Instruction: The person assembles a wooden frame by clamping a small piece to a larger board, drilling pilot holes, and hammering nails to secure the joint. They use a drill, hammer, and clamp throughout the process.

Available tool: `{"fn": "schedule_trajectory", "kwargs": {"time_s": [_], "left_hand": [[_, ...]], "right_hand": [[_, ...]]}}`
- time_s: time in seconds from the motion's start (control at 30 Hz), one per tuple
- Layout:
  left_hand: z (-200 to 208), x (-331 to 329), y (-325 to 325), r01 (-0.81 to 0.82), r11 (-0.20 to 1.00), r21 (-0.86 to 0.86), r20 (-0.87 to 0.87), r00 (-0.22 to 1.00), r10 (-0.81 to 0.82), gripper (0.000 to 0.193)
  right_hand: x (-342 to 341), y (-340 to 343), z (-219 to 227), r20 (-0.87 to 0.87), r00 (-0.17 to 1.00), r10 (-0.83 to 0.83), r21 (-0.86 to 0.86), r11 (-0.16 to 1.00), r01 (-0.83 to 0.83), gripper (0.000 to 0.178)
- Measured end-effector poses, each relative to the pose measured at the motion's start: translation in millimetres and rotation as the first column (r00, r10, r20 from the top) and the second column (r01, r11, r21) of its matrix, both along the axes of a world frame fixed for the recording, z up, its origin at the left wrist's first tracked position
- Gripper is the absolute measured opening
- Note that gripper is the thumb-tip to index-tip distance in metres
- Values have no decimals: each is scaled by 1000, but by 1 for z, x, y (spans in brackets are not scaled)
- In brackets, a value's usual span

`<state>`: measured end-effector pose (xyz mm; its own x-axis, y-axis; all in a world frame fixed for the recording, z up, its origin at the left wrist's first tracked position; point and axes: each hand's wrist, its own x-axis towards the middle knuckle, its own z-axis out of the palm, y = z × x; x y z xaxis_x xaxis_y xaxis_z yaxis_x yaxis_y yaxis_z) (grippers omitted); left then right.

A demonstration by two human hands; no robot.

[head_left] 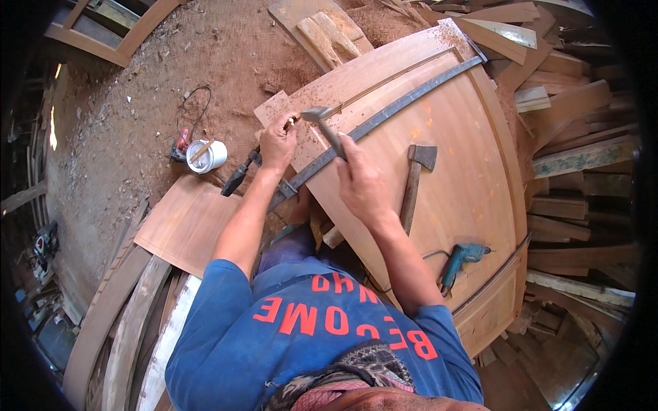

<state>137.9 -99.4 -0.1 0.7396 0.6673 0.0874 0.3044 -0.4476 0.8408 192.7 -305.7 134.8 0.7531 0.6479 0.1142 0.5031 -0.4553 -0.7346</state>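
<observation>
My right hand [358, 177] is closed round the handle of a hammer [332, 134], whose metal head [315, 113] hangs over the left edge of a large wooden door panel [452, 157]. Close by the hammer head, my left hand [277, 145] has its fingers pinched together. Something small with a pale tip shows at those fingertips, too small to name. A long metal bar clamp [391, 120] runs across the panel, its dark handle [236, 179] sticking out below my left wrist. Wood chips lie scattered along the panel's far left corner.
On the panel lie a hatchet [423, 157] and a teal power drill [465, 264] with a cord. A white bucket [207, 156] and a red corded tool [182, 140] stand on the dirt floor. Stacked boards [572, 164] line the right; a flat wooden panel [185, 222] and planks lie left.
</observation>
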Motion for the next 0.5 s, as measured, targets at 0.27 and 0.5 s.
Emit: {"fn": "schedule_trajectory", "kwargs": {"time_s": [0.27,0.5], "left_hand": [[-10,-5,1,11,999,-49,-73,997,-14,20],[-10,-10,12,-29,998,-62,113,993,36,25]], "right_hand": [[2,18,-15,15,1000,22,-195,981,-19,50],[3,14,-49,-82,997,-15,-264,964,-7,49]]}}
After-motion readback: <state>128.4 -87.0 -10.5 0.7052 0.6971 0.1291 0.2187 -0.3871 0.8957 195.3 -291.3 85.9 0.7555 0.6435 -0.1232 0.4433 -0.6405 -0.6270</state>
